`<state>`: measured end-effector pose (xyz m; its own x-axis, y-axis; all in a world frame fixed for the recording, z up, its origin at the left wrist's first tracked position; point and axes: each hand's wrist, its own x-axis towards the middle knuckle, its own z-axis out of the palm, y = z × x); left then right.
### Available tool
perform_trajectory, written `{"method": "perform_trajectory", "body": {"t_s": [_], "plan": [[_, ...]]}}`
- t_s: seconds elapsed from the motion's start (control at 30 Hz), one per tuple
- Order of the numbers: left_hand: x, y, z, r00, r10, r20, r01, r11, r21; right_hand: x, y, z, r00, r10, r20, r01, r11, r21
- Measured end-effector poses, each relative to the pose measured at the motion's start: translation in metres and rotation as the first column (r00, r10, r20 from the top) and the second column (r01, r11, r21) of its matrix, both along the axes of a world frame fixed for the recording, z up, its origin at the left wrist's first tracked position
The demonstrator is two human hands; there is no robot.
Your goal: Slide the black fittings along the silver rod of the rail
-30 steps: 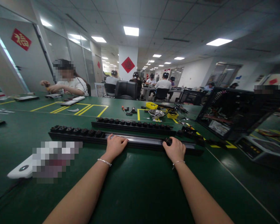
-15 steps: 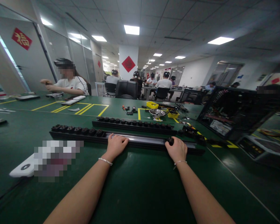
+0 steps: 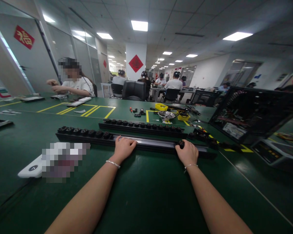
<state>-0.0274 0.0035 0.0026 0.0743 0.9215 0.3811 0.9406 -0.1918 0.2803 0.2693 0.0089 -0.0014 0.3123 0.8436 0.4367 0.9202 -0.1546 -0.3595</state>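
A long black rail [image 3: 156,143] with a shiny channel lies across the green table in front of me. Several black round socket-like modules [image 3: 84,132] sit in a row on its left part. My left hand [image 3: 124,148] grips the rail just right of that row, fingers over the far side and thumb along the near side. Towards the rail's right end, my right hand [image 3: 188,152] is closed around a single black round module [image 3: 181,144], which sits at the channel. Its fingers partly hide this module. Behind lies a second black rail [image 3: 144,129] with a row of similar modules.
A white phone-like device [image 3: 30,169] with a cable lies at the left. Farther back are a metal bowl [image 3: 166,115] and yellow trays [image 3: 161,107]. An open computer case [image 3: 258,113] and a power supply box [image 3: 271,152] stand right. A co-worker [image 3: 75,81] sits at the far left.
The view has shifted slightly, so everything appears a little to the right and higher. Both hands keep the same hold on the rail and the module.
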Motion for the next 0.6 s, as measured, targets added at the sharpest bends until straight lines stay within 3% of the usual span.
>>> {"method": "perform_trajectory", "body": {"t_s": [0.6], "plan": [[0.0002,-0.0005,-0.0011,1.000,-0.006,0.009,0.006,1.000,0.014,-0.0011,0.0003,0.0032,0.999,-0.040,-0.011,0.040,0.999,-0.019]]}}
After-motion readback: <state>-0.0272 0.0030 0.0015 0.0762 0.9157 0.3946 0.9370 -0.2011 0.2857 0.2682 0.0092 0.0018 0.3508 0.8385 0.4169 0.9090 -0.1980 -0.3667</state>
